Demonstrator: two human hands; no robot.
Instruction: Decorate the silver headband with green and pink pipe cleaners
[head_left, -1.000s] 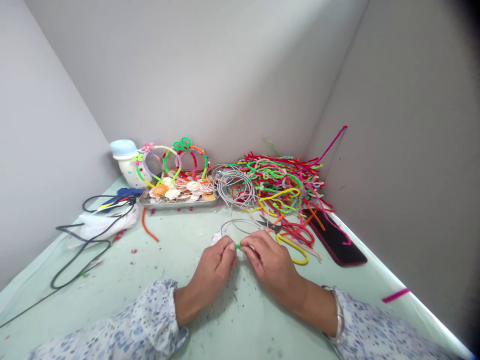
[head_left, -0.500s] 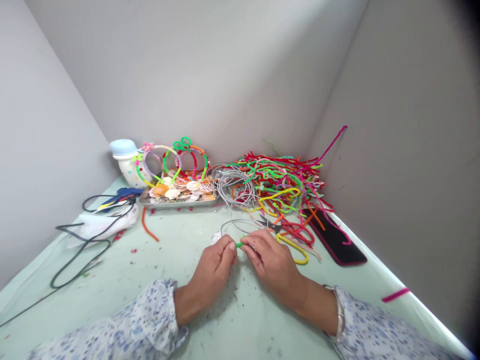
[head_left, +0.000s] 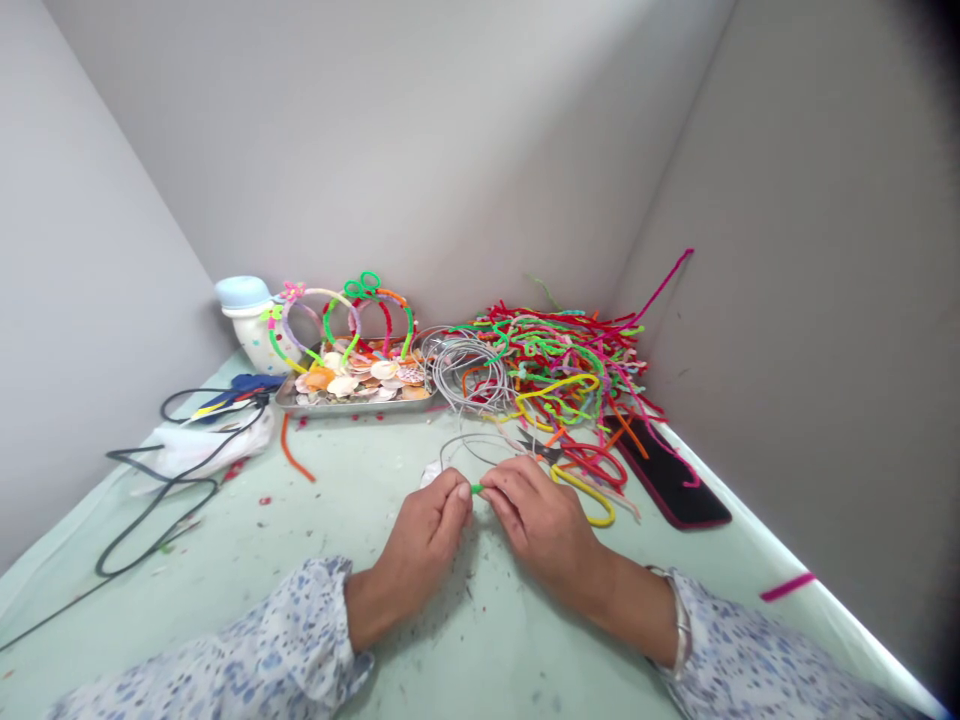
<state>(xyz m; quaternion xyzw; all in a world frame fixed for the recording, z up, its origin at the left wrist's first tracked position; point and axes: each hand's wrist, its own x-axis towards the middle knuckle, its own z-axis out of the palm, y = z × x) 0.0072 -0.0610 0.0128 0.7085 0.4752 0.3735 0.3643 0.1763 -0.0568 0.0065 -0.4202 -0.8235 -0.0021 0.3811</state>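
Observation:
Fingertips close together, my left hand (head_left: 427, 530) and my right hand (head_left: 544, 515) both pinch a short green pipe cleaner (head_left: 477, 489), most of it hidden by the fingers. A thin grey wire (head_left: 465, 437) arcs up behind the hands and seems to run into both grips. Just beyond the right hand lie red-handled scissors (head_left: 592, 463), blades pointing left, and a bent yellow pipe cleaner (head_left: 592, 500). Something small and white (head_left: 430, 473) sits behind the left fingers.
At the back are a metal tray (head_left: 360, 407) of shells, decorated headbands (head_left: 352, 310), a white bottle (head_left: 259, 335), coiled wire (head_left: 469, 370) and a pipe cleaner heap (head_left: 570, 350). A black phone (head_left: 675, 480) lies right, a dark cable (head_left: 161, 490) left.
The view has shifted very slightly. Both hands keep the same pinch on the green pipe cleaner, with hardly any movement.

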